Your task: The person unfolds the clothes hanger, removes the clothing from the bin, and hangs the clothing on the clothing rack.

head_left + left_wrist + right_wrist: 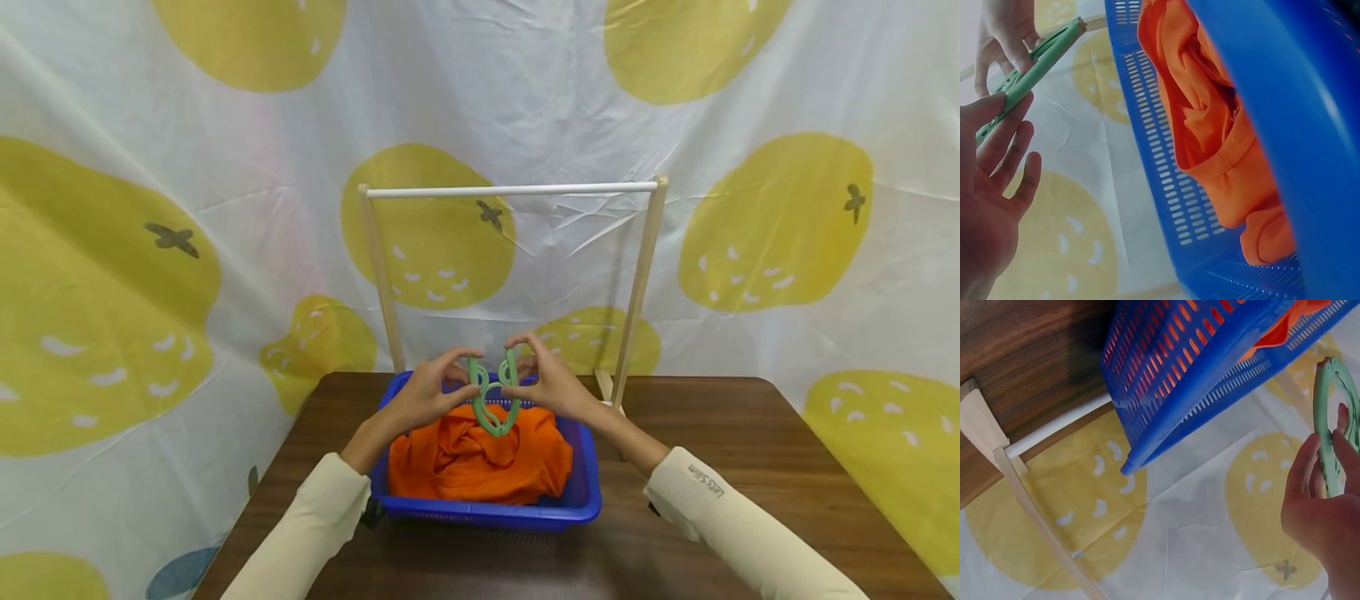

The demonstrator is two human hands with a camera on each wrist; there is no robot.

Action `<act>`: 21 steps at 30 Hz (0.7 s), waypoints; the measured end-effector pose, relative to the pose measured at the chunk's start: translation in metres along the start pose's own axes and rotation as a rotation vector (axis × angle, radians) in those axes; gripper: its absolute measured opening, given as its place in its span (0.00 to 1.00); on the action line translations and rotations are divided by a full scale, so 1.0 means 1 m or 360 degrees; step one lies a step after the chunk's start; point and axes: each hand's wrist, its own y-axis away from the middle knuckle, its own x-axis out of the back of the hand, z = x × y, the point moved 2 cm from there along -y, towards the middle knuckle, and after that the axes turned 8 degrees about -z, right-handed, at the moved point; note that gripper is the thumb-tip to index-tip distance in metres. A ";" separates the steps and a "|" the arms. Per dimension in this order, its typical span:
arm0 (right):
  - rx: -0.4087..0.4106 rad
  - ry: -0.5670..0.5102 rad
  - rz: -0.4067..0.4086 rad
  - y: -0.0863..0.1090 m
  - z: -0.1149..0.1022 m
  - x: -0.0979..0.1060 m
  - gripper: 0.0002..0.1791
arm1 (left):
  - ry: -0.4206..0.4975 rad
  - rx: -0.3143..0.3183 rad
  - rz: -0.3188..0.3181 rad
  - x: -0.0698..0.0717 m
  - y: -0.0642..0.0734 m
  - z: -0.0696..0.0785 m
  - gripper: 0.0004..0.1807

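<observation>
Hanger (480, 409) mid-frame, V-shaped, long axis running up-frame, tip pointing down-frame toward cloth (480, 471) in basket (487, 509). Left hand (429, 392) pinches one side, right hand (555, 388) the other; equally near.

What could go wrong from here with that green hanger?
Slip: the left hand and right hand each pinch one side of the green hanger; if either lets go, it might drop onto the orange cloth below.

Bump: the wooden rack stands just behind the blue basket, so a reach forward might knock it.
</observation>
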 end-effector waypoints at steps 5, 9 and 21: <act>0.0000 -0.0054 0.0022 0.004 0.000 -0.001 0.34 | -0.0001 0.0060 0.0024 0.001 0.005 -0.003 0.26; 0.0024 -0.0093 0.0095 0.006 0.003 0.004 0.34 | 0.0025 0.0080 0.0087 0.006 0.008 -0.006 0.23; -0.0059 -0.0276 0.0344 0.006 0.004 0.020 0.36 | -0.0039 0.0156 0.0193 0.023 0.024 -0.009 0.19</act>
